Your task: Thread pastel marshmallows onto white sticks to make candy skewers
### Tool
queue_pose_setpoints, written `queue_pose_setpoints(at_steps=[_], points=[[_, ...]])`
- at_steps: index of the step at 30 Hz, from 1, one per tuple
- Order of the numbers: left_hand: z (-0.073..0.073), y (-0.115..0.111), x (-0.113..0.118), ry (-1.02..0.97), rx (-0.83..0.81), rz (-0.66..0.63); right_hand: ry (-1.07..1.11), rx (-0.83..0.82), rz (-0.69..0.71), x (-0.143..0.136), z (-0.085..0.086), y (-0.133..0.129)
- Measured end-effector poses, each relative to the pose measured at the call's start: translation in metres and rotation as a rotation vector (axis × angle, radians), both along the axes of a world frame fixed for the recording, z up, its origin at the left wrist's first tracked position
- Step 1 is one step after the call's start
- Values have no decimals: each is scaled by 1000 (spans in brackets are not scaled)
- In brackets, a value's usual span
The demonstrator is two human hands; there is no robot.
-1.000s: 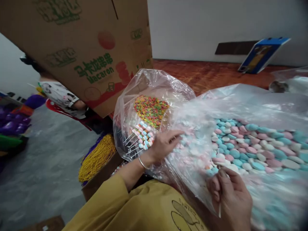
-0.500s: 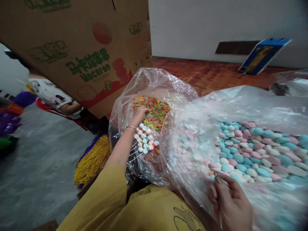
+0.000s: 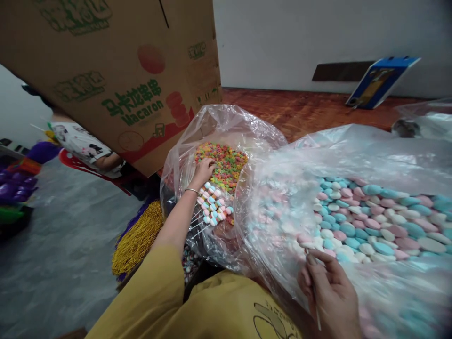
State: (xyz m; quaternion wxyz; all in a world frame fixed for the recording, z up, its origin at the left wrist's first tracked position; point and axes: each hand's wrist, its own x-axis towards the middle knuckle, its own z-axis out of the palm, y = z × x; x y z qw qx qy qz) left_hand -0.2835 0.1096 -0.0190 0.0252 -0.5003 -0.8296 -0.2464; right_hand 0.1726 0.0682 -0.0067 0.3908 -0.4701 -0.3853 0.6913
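My right hand [image 3: 330, 292] pinches a thin skewer stick [image 3: 318, 318], whose lower end pokes out below the fingers. At its upper end are pink and white marshmallows [image 3: 304, 241]. Below and around this hand is a clear bag of pastel pink, blue and white marshmallows [image 3: 374, 223]. My left hand [image 3: 204, 171] reaches into another clear bag, its fingers curled together at a heap of small coloured rings [image 3: 229, 165]; what they pinch is hidden. Just below my left wrist lie several finished marshmallow skewers [image 3: 213, 205], their sticks pointing left.
A large cardboard box [image 3: 148, 103] rises behind the ring bag. Gold bead strands [image 3: 139, 240] hang at the left. A person in a patterned shirt [image 3: 83, 143] sits on a red chair beyond the box. A blue device [image 3: 383, 82] leans by the wall on the reddish tabletop [image 3: 282, 113].
My right hand has shifted slightly left with the stick, which now tilts more. My left hand stays at the rings with little visible movement. The whole view has shifted slightly.
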Motion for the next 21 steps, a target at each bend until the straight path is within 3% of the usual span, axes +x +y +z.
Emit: queue_pose_setpoints(at_steps=[6,12,21], points=[[2,21,6,40,-98,30,-15,17,-6,2,-2,-3],[7,19,3,84,-116,76,-11,4,-37,7,-6,-5],[8,32,1,136,-163,10,-23,-22,-6,2,-3,-6]])
